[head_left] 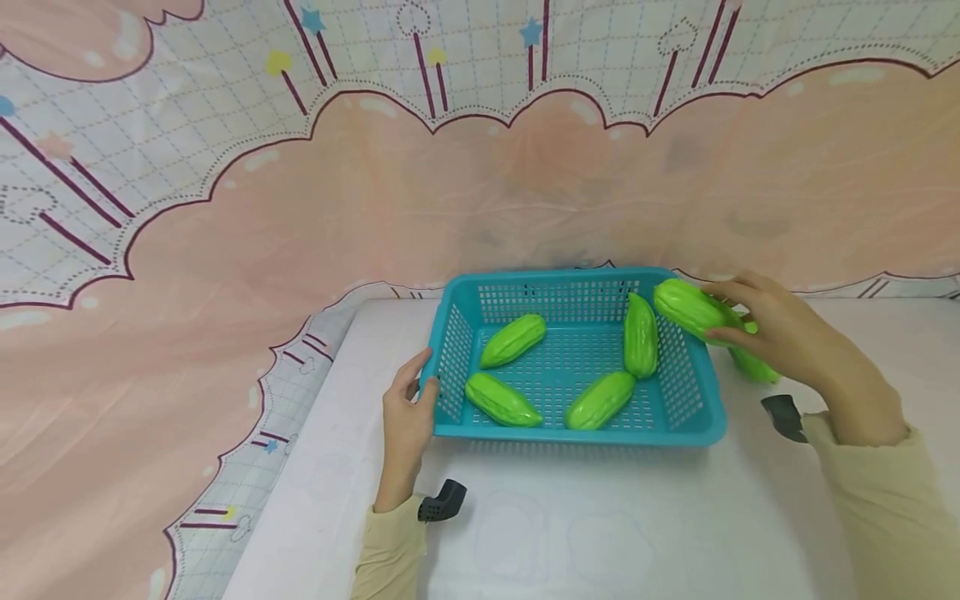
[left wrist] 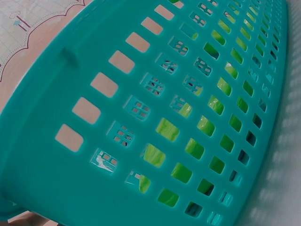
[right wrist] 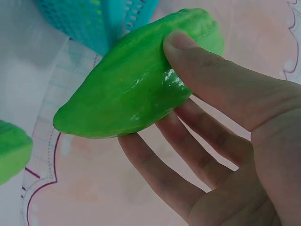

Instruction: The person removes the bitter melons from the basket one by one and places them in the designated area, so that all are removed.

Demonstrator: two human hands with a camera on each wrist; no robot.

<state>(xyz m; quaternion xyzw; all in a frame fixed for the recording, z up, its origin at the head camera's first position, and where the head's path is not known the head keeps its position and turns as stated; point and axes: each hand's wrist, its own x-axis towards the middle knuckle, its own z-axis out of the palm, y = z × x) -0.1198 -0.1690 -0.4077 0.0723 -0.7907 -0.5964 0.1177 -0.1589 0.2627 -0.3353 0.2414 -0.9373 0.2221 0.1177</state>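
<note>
My right hand (head_left: 783, 329) pinches green vegetable (head_left: 692, 308) by right rim of blue basket (head_left: 570, 436); left hand (head_left: 407, 417) holds left rim. Better keep pinch gentle but secure, basket steady.

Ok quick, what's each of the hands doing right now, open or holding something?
Left hand: at the left rim of the blue basket; whether it grips cannot be told.
Right hand: holding a green vegetable between thumb and fingers.
</note>
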